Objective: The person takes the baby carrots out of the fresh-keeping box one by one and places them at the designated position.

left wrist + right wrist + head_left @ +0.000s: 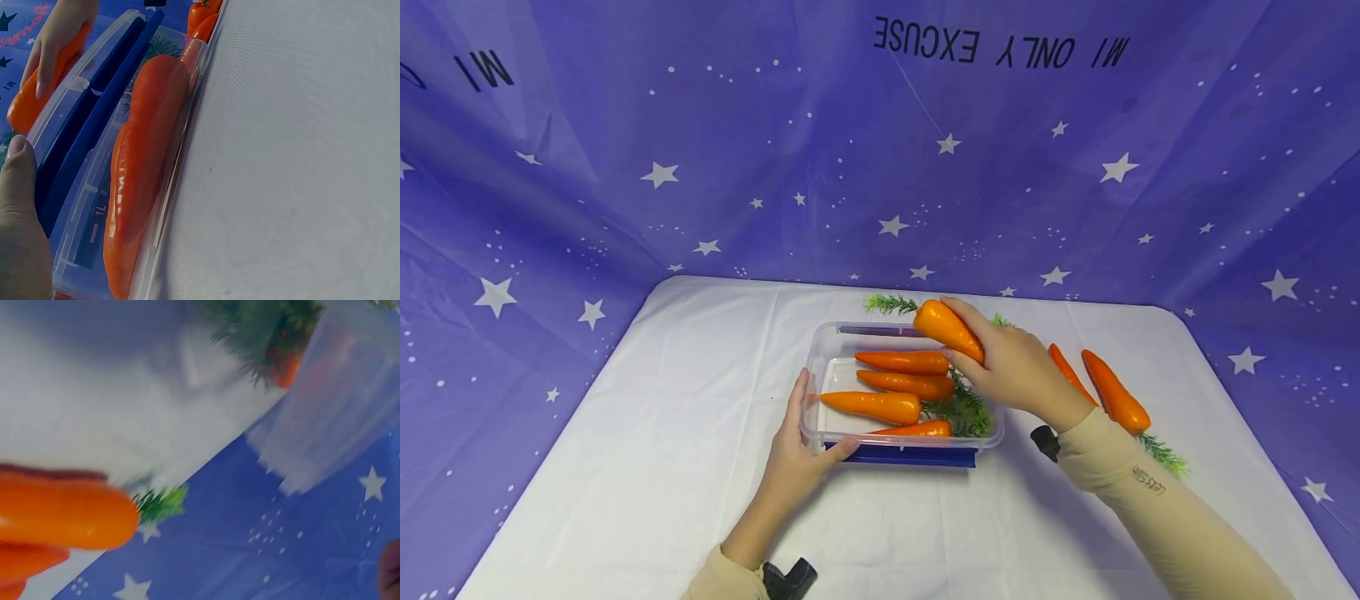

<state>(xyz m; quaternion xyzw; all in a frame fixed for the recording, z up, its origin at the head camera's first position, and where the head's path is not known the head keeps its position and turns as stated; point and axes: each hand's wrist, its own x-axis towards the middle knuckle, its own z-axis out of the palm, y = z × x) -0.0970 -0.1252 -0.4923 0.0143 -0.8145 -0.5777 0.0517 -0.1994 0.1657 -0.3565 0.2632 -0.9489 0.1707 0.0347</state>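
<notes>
**Inspector:** Carrot (949, 330) is noted above the far right corner of the clear plastic container (820, 367), its green top pointing away from the person. It is held by the right hand (1015, 367), whose fingers are wrapped over the body of the carrot with the thumb beneath; the grip is also seen in the left wrist view (37, 81).

**Clerk:** And the left hand?

**Inspector:** The left hand (797, 454) is set against the near left corner of the container. The fingers are laid nearly straight along the left wall and the thumb (17, 169) is pressed on the near rim beside the blue clip (901, 454). No curling of the fingers round the wall is observed.

**Clerk:** Contents of the container?

**Inspector:** Four carrots (880, 406) are recorded inside, lying roughly side by side, points to the left and green tops gathered at the right end. The nearest one is seen pressed along the near wall in the left wrist view.

**Clerk:** Anything outside it?

**Inspector:** Two loose carrots (1116, 392) are lying on the white tablecloth (625, 433) to the right of the container, partly hidden behind the right wrist. A blue cloth with white stars (700, 167) is hung behind and around the table.
</notes>
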